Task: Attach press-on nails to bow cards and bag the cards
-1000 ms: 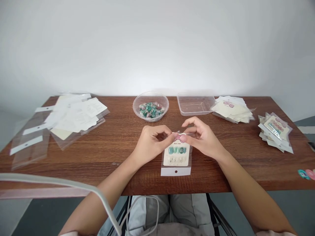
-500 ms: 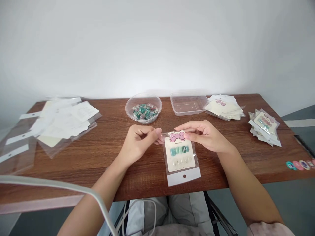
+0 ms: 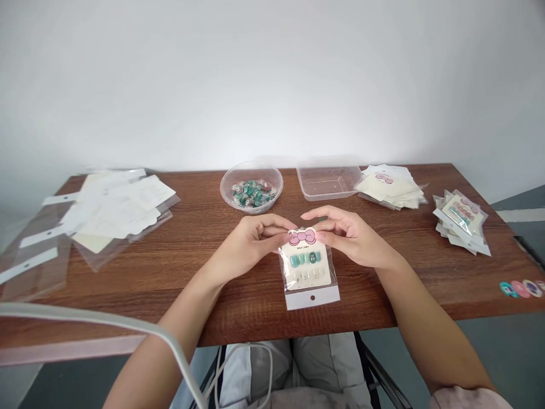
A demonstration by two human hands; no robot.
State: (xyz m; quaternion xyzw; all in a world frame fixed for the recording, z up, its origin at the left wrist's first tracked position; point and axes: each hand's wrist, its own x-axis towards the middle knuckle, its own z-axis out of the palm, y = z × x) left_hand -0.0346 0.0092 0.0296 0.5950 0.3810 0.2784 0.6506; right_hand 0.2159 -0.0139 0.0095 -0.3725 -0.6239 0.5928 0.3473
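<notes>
A cream card with a pink bow and a row of teal press-on nails sits inside a clear bag lying on the wooden table. My left hand pinches the bag's top left corner. My right hand pinches its top right corner beside the bow. The bag's white header strip with a hole points toward me.
A clear bowl of teal nails and a clear rectangular tub stand at the back. Loose cards and filled bags lie to the right. Clear bags and cards spread at the left. A grey cable crosses the lower left.
The view shifted left and back a little. The bagged card slid slightly toward the far side, and both hands closed in on its top corners.
</notes>
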